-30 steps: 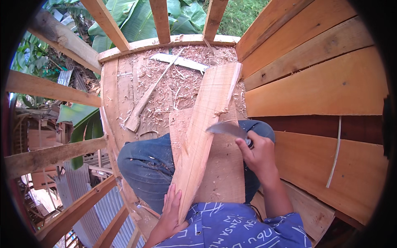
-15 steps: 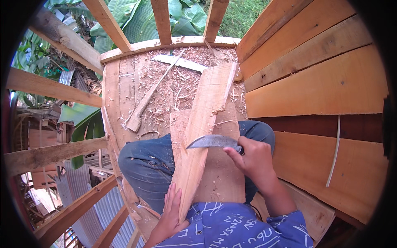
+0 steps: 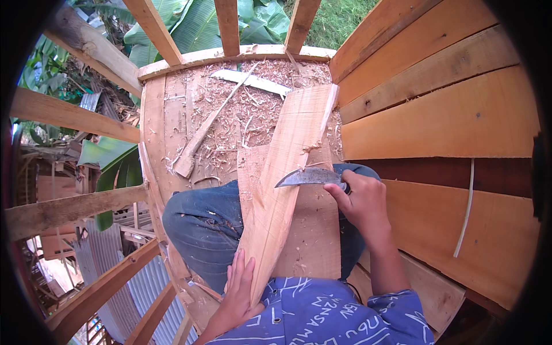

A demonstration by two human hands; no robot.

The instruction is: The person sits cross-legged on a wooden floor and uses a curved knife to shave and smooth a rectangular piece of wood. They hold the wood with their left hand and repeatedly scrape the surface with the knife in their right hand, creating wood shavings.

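My right hand (image 3: 365,201) is closed around the dark handle of a knife (image 3: 306,177) with a broad, curved blade. The blade lies across the right edge of a long wooden board (image 3: 269,214), its tip pointing left. A curl of shaving and a rough, splintered notch show on that edge, just beyond the blade. My left hand (image 3: 238,290) grips the board's near end, fingers along its left side. The board slants away from my waist, over a second, flat plank (image 3: 316,241) that spans my crossed legs.
Wood shavings (image 3: 253,115) litter the plank floor ahead. Among them lie a tapered wooden stick (image 3: 198,146) and a pale, flat strip (image 3: 250,81). Wooden rails (image 3: 75,210) stand at the left, with banana leaves beyond; a plank wall (image 3: 437,121) rises close on the right.
My right hand has moved the knife farther from me and slightly right along the board's edge. The board's far end has shifted a little to the right; my left hand keeps its hold.
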